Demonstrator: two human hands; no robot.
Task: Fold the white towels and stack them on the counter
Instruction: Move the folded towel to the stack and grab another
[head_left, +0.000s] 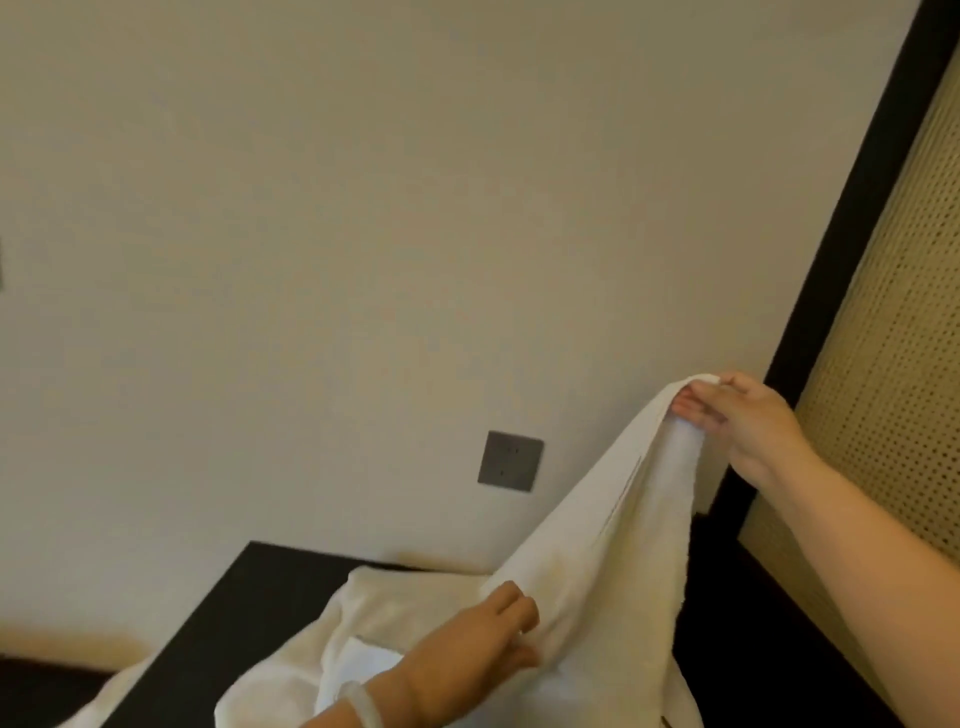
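We note a dark matte counter (223, 623) at left. Our left hand (483, 642), fingers curled, grips the soft white towel (597, 545) low over it; our right hand (750, 423) pinches its raised corner beside a perforated cane panel (893, 312).

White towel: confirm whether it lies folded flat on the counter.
No, the right hand holds one end of the white towel high above the dark counter.
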